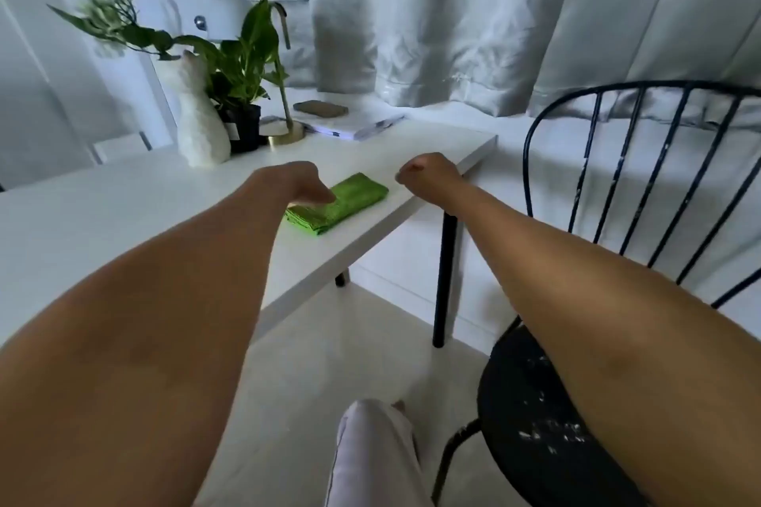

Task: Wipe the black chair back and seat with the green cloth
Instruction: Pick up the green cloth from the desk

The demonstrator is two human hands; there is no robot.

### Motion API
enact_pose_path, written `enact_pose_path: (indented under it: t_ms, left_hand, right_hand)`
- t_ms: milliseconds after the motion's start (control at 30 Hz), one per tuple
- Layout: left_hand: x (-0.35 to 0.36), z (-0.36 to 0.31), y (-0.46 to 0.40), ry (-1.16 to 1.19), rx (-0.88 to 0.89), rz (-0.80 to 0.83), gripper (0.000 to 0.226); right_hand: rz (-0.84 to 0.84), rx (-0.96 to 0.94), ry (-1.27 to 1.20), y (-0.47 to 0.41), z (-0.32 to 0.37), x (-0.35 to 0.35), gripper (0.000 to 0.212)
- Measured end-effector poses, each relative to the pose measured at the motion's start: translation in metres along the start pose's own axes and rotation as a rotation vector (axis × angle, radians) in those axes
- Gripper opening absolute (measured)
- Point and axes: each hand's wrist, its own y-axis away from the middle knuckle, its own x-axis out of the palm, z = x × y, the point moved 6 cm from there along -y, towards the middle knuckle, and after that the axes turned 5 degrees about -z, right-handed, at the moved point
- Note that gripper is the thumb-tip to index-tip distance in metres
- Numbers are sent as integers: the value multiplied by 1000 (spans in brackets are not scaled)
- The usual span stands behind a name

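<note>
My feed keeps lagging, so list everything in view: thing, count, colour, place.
cloth: 1, green, folded, desk front edge
desk: 1, white, left
chair: 1, black, white flecks, right
plant: 1, green, black pot, desk rear
lamp: 1, white, brass base, beside plant
figurine: 1, white, before plant
book: 1, white, behind lamp
left hand: on cloth
right hand: fisted, right of cloth

Green cloth [337, 202]: soft, napped fabric. Table [123, 226]: smooth, matt white top. Black chair [617, 177]: thin metal rods, paint chipped; seat speckled white.
</note>
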Motion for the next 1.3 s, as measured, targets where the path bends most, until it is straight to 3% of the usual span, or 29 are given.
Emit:
enact_pose_path:
  t_ms: [100,300,467,633,900,1100,1167,1300]
  left_hand:
    - [7,24,1,136,-62,118,47]
    - [12,33,-5,385,-133,236,30]
    - [18,31,-8,456,-171,278,23]
    - [18,26,-10,441,-170,262,25]
    - [4,-32,-10,585,-37,261,26]
    - [4,-131,5,775,115,356,21]
    - [17,-169,11,843,149,437,19]
    - [53,-242,24,927,186,565,14]
  right_hand:
    - [92,37,-16,-11,10,26,31]
    - [179,83,188,-26,20,55,33]
    - [240,127,174,-31,25,60,37]
    - [221,157,212,-31,24,55,22]
    - [57,371,-349,-14,-20,-1,31]
    - [-102,445,-630,27,-80,-88,7]
    - [-166,478,-710,50,-109,-121,10]
    - [-200,546,-917,105,-172,-164,34]
